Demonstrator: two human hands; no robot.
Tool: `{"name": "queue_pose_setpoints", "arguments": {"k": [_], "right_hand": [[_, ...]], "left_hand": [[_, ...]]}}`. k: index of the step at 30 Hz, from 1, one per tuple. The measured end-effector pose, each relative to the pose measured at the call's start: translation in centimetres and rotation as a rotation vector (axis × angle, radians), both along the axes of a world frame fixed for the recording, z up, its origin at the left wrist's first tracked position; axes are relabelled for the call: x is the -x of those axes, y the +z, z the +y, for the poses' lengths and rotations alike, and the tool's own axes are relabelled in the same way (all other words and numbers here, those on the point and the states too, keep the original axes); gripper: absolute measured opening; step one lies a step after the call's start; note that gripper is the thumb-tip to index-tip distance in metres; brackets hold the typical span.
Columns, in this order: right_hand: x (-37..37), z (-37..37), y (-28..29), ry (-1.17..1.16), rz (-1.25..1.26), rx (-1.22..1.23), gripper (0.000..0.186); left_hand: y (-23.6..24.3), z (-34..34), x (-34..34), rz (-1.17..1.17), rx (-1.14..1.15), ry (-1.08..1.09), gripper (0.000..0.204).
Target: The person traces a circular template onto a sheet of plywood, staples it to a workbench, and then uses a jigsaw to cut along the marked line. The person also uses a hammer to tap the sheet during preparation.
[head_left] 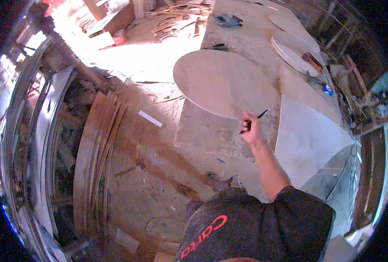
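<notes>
Red lettering (204,236) on black short-sleeved T-shirt (263,227): single line, capital first, lowercase after, slanting across T-shirt's left front, upside down to wearer's downward view. Small blue-and-white item (328,90) well beyond T-shirt, toward its right-sleeve side: pale marking on blue, too small to read.

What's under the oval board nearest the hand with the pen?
The table shows along the near edge of the oval board, whose left end juts past the table. Beneath its middle everything is covered, so I cannot tell.
</notes>
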State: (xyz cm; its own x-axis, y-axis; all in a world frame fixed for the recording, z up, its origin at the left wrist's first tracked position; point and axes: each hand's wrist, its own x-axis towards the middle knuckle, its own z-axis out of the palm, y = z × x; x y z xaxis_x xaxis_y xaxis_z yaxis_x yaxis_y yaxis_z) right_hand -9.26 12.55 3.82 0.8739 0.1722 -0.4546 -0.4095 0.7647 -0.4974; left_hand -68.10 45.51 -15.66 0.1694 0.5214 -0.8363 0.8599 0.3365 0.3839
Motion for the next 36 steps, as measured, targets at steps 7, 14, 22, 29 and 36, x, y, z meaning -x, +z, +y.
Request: {"name": "queue_pose_setpoints", "arguments": {"k": [7, 14, 22, 29, 36], "right_hand": [[0.1, 3.7, 2.3, -0.257, 0.033, -0.059, 0.023], [-9.8, 1.6, 1.1, -0.382, -0.145, -0.120, 0.019], [-36.2, -11.7, 5.2, -0.453, -0.288, 0.003, 0.017], [-36.7, -5.7, -3.7, 0.108, -0.083, 1.046, 0.027], [-23.8, 1.1, -16.2, 0.017, -0.193, 1.524, 0.059]], "left_hand": [[0.0, 16.9, -6.7, -0.048, -0.066, -0.135, 0.048], [3.7, 28.9, -18.0, -0.180, -0.262, -0.165, 0.046], [4.4, 20.9, -23.7, -0.158, -0.204, -0.319, 0.043], [2.9, 11.8, -23.3, 0.006, -0.109, -0.511, 0.041], [1.2, 15.9, -28.3, -0.025, -0.097, -0.773, 0.039]]}}
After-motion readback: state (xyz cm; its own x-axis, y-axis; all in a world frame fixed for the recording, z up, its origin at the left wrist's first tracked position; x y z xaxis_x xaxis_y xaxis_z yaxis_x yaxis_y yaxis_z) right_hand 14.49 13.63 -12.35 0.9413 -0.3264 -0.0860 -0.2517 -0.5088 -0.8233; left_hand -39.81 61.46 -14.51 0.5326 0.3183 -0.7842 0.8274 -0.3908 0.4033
